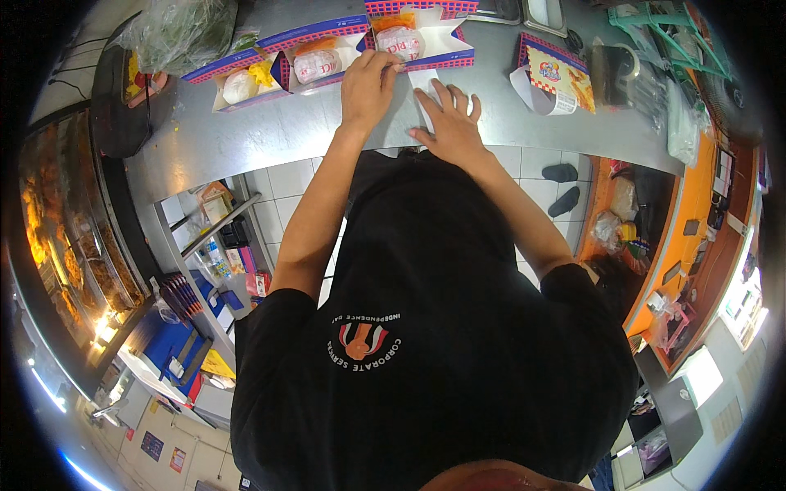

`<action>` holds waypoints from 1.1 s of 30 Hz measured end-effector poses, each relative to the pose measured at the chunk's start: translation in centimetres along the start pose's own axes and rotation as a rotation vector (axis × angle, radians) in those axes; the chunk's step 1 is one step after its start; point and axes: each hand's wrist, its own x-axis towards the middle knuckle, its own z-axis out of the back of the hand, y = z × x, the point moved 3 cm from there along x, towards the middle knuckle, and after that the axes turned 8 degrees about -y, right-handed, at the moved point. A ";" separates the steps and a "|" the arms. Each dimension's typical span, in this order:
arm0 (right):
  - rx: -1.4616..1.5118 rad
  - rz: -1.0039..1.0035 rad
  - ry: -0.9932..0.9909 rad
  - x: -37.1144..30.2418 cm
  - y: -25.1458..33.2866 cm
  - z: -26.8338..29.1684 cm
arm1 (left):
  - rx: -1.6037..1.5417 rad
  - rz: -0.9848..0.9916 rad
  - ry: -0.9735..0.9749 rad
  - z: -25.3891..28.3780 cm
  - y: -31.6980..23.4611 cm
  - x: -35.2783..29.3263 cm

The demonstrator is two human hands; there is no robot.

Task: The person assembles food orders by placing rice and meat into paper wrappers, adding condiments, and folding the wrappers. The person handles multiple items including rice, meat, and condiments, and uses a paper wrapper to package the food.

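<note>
My left hand [368, 92] reaches to the front of the open boxes, its fingers curled in and the fingertips at the lower edge of the right-hand box [446, 59]. What they pinch, if anything, is hidden. My right hand [452, 127] lies with fingers spread over a white paper slip [423, 80] on the steel counter, just in front of that box. A round paper-wrapped rice portion [399, 42] and an orange packet [394, 22] sit inside it. Beside it, the middle box [288, 72] holds another wrapped rice portion [317, 65].
The left box [214, 96] holds a white wrapped ball [240, 86] and a yellow packet [261, 73]. Bagged greens [184, 37] stand behind. To the right are a printed carton [560, 75], a clear jug [620, 74] and a green rack [667, 33]. A lit food warmer [74, 229] stands far left.
</note>
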 end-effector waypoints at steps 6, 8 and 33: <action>0.061 -0.062 0.117 3.8 2.0 -0.1 | -0.015 -0.024 0.000 0.2 0.1 0.0; 0.092 -0.107 0.133 4.0 2.5 -1.2 | -0.003 -0.039 -0.004 0.3 -0.2 0.1; 0.180 0.062 0.159 -2.1 1.7 1.6 | 0.177 -0.145 0.263 0.0 4.2 -8.7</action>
